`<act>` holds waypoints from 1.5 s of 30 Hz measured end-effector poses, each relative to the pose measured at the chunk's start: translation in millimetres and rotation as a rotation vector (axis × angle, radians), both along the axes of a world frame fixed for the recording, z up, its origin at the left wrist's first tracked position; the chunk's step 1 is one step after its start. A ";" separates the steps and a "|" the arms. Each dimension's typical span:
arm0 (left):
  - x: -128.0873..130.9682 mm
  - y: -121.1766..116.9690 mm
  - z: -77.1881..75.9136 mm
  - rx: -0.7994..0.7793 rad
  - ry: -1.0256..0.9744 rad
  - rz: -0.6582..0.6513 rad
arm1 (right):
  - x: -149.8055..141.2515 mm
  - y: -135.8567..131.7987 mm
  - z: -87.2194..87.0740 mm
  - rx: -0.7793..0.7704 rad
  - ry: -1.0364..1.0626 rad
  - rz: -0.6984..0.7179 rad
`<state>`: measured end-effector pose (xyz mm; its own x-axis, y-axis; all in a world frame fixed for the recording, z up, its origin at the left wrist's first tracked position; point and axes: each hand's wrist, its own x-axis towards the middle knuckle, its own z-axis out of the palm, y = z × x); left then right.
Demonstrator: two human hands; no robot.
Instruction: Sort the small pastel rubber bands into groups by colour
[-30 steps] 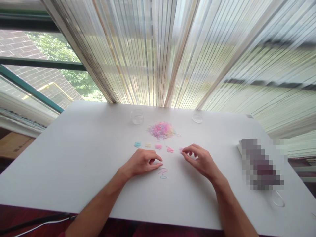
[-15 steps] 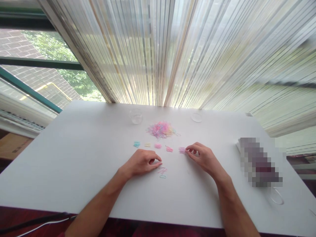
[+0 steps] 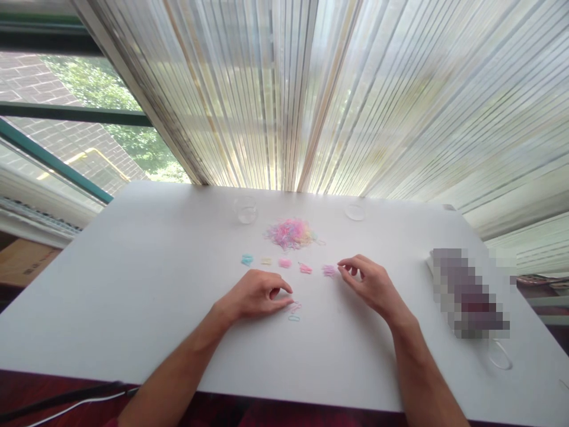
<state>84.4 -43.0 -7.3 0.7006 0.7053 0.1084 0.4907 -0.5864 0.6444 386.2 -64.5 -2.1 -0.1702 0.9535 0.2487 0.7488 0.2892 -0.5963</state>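
Observation:
My left hand (image 3: 258, 293) rests on the white table (image 3: 133, 308), thumb and forefinger apart, with nothing seen between them. By its thumb tip lie a few loose pink loops (image 3: 295, 307) and a pale blue loop (image 3: 294, 318), which look like small elastic bands. My right hand (image 3: 364, 281) is just right of a small lilac pile (image 3: 328, 270), its thumb and forefinger slightly parted and bare. Leftward from there run a coral pink pile (image 3: 305, 268), a pink pile (image 3: 285, 263), a cream pile (image 3: 265, 261) and a turquoise pile (image 3: 247, 259).
A large mixed heap of pastel bands (image 3: 290, 233) lies behind the row. Two clear containers stand farther back, a left cup (image 3: 246, 210) and a right dish (image 3: 355, 212). At right lies a blurred-out object (image 3: 466, 293) with a white cord loop (image 3: 500, 354). Curtains (image 3: 249, 118) hang behind the table.
My right hand has drawn back slightly right from the lilac pile, its fingertips now off it. My left thumb has come down slightly toward the loose pink loops.

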 end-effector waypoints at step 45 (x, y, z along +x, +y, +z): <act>5.7 -3.7 -2.7 0.003 -0.041 -0.003 | -61.2 -19.3 -16.5 -0.072 0.095 0.387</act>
